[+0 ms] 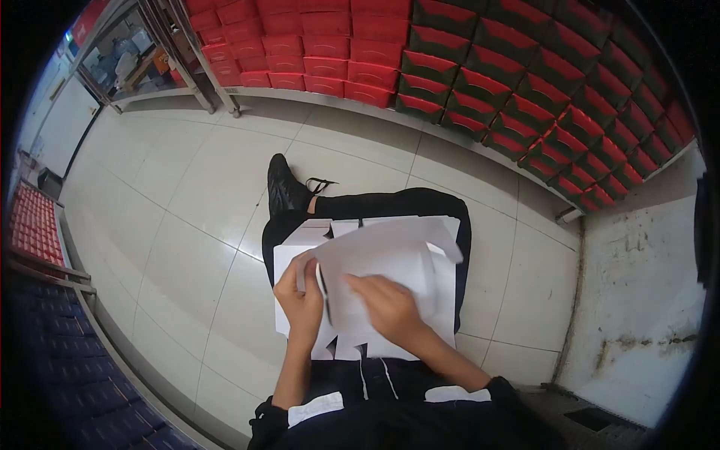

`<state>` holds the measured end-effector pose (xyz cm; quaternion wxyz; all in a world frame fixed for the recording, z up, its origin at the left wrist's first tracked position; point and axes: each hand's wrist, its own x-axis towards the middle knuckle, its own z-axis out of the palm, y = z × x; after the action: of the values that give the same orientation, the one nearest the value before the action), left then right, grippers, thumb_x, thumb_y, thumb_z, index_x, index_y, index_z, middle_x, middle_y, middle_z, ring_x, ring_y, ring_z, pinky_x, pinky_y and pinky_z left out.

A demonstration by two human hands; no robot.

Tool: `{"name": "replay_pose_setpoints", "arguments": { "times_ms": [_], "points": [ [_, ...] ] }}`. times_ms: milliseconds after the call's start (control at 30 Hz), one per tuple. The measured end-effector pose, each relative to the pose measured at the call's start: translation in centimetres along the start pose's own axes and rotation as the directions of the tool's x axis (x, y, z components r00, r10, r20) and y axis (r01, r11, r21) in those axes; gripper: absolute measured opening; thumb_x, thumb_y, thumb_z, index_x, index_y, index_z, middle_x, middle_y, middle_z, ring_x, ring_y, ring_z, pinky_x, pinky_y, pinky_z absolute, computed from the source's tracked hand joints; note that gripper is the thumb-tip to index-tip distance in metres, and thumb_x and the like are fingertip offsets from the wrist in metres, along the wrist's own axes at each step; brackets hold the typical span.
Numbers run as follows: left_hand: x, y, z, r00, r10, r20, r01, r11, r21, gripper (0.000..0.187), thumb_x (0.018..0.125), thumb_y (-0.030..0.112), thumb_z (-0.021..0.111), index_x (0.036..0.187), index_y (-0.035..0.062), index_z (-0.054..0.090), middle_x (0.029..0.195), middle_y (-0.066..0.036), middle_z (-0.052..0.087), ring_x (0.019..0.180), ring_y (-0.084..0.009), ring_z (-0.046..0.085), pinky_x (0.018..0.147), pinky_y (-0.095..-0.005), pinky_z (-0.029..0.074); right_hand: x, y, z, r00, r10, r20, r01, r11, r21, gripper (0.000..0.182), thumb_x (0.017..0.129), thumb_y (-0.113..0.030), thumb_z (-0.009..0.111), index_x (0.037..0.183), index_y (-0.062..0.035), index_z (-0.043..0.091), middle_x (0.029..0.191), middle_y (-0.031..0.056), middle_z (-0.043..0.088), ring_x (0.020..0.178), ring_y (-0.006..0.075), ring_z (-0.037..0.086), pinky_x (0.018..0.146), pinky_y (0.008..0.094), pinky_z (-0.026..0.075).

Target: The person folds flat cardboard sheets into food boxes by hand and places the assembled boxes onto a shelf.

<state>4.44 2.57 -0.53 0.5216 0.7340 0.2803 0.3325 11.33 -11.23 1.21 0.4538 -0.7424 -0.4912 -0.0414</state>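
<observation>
A white cardboard box blank (pixel 382 259), partly folded and blurred, is tilted up over my lap. My left hand (pixel 300 292) pinches a narrow flap at its left edge, with the thumb and fingers closed on the card. Against the inner face of the same blank, my right hand (pixel 390 309) has its fingers bunched together and somewhat smeared. A dark slit or edge shows between the two hands. Under it, more flat white blanks (pixel 442 307) with notched flaps lie across my thighs.
Stacked red boxes (pixel 326 45) and dark green-and-red boxes (pixel 517 90) fill a low rack ahead. Dark blue boxes (pixel 67 352) and small red ones (pixel 36 229) stand at left. A stained white panel (pixel 637 315) is at right. My black shoe (pixel 287 187) rests on the tiled floor (pixel 180 225).
</observation>
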Motion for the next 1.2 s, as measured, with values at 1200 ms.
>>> {"name": "replay_pose_setpoints", "arguments": {
  "times_ms": [1200],
  "points": [
    [-5.4,-6.7,-7.5,0.843,-0.079,0.532,0.172,0.977,-0.128,0.062,0.086,0.044,0.045,0.125,-0.0032,0.043,0.12,-0.022,0.054,0.121,-0.0314,0.045,0.103,-0.0393,0.03,-8.3,2.0,-8.3,0.733,0.476,0.487,-0.599,0.791,0.129,0.071,0.078,-0.014,0.061,0.138,-0.0097,0.023,0.142,0.0171,0.028,0.135,0.0367,0.021,0.11,0.0485,0.011]
  ]
}}
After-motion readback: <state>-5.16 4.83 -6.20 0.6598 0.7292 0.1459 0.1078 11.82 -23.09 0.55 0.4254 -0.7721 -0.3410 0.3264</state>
